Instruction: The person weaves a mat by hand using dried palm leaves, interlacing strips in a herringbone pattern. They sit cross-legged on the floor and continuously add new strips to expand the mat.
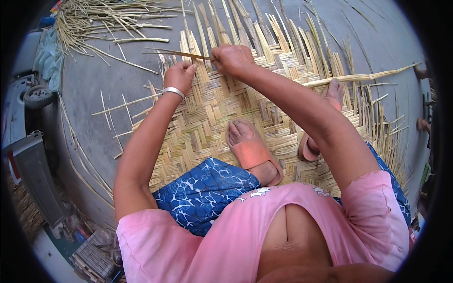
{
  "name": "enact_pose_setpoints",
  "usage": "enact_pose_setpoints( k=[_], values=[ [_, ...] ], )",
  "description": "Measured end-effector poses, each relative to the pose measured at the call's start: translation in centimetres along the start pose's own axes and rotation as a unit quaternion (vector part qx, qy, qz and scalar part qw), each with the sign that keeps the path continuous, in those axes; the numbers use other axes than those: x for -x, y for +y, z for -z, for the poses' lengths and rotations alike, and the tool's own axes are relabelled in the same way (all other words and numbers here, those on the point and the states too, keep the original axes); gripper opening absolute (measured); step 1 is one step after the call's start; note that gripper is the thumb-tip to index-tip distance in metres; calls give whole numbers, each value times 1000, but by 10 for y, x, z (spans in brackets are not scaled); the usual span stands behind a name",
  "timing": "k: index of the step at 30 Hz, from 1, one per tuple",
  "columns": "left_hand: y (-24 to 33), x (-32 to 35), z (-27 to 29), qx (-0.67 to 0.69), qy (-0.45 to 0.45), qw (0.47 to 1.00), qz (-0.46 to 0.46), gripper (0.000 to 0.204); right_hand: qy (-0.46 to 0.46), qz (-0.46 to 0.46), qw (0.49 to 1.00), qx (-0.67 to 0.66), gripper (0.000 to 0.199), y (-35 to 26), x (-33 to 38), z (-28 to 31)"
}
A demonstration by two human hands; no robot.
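A: Right hand first?
B: Right hand (232, 60): a tight fist, far part of the mat, gripping one end of a narrow brown strip (181, 54). Strip runs left from the fist, tapering. Reed or blade: cannot tell.
A: Left hand (179, 78)?
B: Just left of the right hand and slightly nearer, below the strip. Fingers bunched, narrow. Whether a stalk sits between them, cannot tell. Pale bracelet (174, 91) at the wrist.
A: And the woven mat (207, 115)?
B: Spread on the grey floor (82, 78), under both feet. Broad straw-coloured strips, crossing over and under. Unwoven ends (243, 28) fan out past its far edge; more stick out left and right.
A: Footwear?
B: Orange sandal (251, 153) on the nearer foot, on the mat. The other foot is farther right, partly hidden by the right arm.
A: Round about?
B: Far left, a heap of loose stalks (89, 21) on the floor. Right side, one long pale stalk (373, 76) lies across the loose ends. Left edge, a small wheel (40, 95) beside grey panels.
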State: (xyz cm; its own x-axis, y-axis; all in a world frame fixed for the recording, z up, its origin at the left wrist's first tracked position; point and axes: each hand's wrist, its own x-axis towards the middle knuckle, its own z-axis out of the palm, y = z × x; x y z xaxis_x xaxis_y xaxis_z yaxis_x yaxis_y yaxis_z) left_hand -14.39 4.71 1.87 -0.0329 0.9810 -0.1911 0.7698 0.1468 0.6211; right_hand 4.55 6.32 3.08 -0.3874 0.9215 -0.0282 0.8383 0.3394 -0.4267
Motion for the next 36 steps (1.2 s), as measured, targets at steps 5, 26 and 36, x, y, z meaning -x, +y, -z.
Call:
enact_pose_setpoints(
  k=[5, 26, 36],
  values=[
    [-15, -24, -10, 194, -53, 973, 116, 19, 49, -15, 998, -34, 13, 0, -2, -6],
    [-9, -52, -13, 168, -126, 973, 94, 17, 98, -71, 989, -86, 13, -3, 0, 0],
    [28, -42, -12, 167, -149, 958, 179, 23, 82, -126, 983, -107, 16, -5, 1, 7]
  ],
)
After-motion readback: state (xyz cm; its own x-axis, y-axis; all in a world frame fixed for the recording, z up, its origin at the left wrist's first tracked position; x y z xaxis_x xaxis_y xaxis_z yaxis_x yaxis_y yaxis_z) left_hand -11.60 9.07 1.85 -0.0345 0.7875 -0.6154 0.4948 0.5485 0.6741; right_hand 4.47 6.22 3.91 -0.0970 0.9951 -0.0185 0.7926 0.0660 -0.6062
